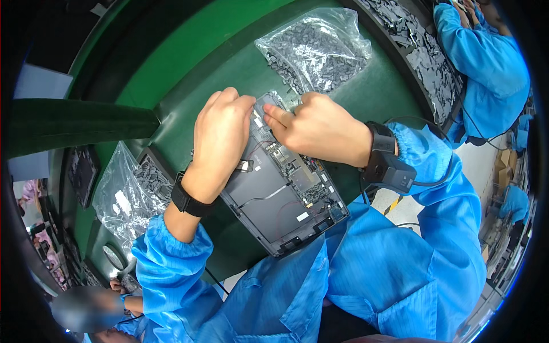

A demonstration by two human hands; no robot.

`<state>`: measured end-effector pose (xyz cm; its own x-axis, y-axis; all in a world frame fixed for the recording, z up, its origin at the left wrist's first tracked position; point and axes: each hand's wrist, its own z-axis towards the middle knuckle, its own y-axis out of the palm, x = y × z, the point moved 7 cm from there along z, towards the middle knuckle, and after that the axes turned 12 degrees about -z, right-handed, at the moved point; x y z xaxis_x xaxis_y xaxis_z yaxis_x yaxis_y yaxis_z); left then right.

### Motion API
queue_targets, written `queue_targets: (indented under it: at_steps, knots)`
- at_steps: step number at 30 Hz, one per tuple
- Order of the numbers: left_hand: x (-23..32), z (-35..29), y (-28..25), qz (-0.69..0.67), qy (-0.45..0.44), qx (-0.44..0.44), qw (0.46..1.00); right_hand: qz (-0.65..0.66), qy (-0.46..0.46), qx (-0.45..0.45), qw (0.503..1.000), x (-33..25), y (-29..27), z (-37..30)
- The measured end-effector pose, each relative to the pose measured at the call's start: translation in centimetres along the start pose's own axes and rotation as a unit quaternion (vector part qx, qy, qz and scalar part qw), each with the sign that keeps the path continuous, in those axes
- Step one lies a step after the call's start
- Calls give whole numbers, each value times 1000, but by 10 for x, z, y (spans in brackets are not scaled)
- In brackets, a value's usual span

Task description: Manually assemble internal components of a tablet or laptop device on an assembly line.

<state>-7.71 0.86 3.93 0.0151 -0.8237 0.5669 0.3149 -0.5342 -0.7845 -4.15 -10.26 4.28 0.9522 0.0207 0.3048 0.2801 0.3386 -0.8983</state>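
An opened tablet housing (260, 200), dark grey with a circuit board (297, 171) and thin cables inside, lies slanted before me on the green bench. My left hand (222, 128) is over its far left edge, its fingers closed in a pinch near the far end. A small silver metal piece (245, 166) sticks out from beneath this hand; its kind is hidden. Across from it, my right hand (317, 128) has its fingertips close together at the same far end. What either pinch holds, if anything, is too small to make out. Both wrists wear black straps.
A clear bag of small dark parts (320, 51) lies beyond the housing. Another clear bag (123, 194) is at the left, beside a dark tray (154, 171). A long bin of grey pieces (423, 51) runs along the right. Co-workers in blue sit at far right and lower left.
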Motion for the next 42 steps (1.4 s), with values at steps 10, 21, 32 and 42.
queue_targets:
  at_steps: [10, 21, 32, 42]
  knots:
    - [0, 0, 1, -16, 4, 1, 1000, -78, -45, 3, 996, -21, 0, 2]
    - [-1, -1, 1, 10, 9, 0, 1000, 15, 0, 9, 1000, 1, 5, 0]
    - [13, -4, -5, 21, 43, 14, 999, -5, -22, -70, 997, -17, 7, 0]
    - [32, -201, 5, -546, -388, 270, 692, 688, 403, 38, 603, -55, 16, -127]
